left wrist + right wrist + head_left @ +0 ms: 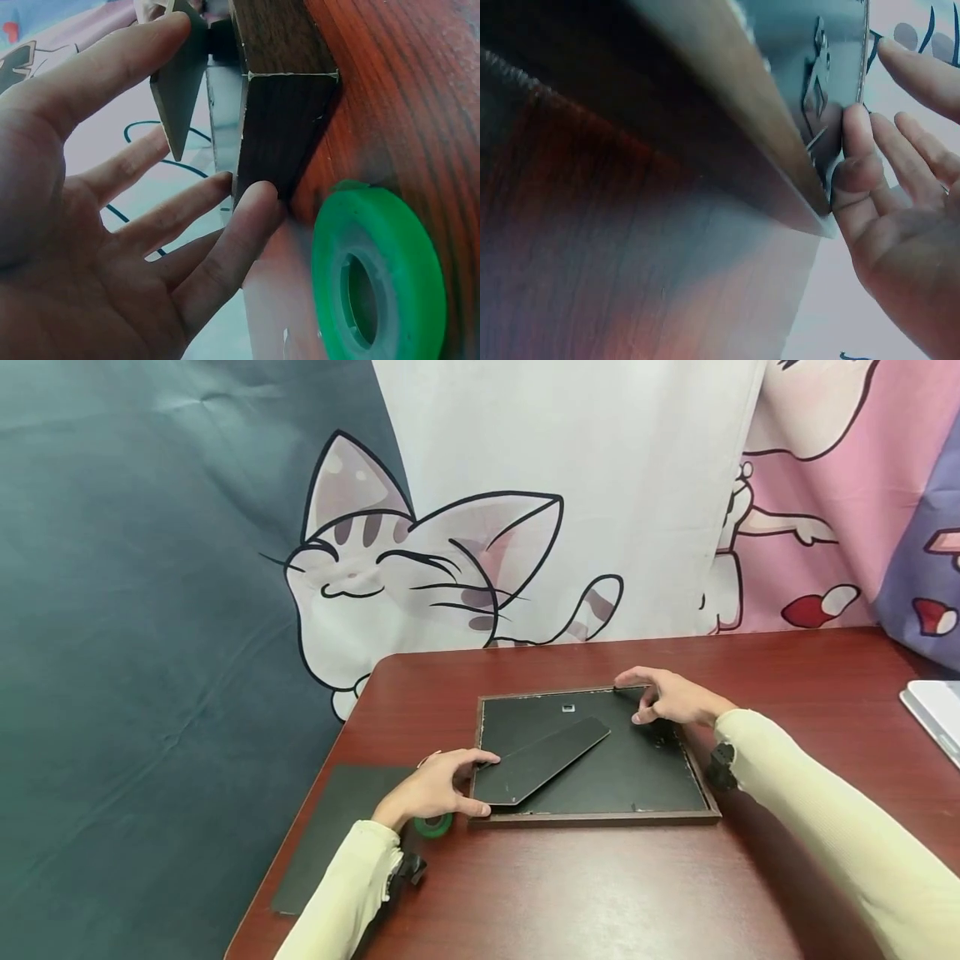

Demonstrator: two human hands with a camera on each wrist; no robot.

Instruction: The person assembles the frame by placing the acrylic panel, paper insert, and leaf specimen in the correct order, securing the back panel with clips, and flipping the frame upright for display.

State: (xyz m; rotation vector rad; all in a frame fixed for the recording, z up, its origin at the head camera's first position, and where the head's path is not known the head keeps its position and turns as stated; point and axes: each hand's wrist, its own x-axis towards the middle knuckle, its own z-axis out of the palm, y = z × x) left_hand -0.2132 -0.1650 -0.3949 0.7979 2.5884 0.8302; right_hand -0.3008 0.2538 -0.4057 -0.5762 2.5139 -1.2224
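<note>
"Lying on the table (592, 893), how many frames are seen?"

"One frame (592, 820), with one stand (551, 764) slanted across its dark back."

"And the hands?"

"Two are counted. The left hand (438, 785) is spread at the near left corner; the stand and the frame's side are touched by fingertips, and nothing is gripped. The right hand (675, 696) is placed at the far right corner, fingers loosely bent; nothing is seen held, and whether the frame is pressed cannot be told."

"What else is found?"

"One green roll (432, 825) beside the frame, one dark panel (337, 835) to its left."
</note>
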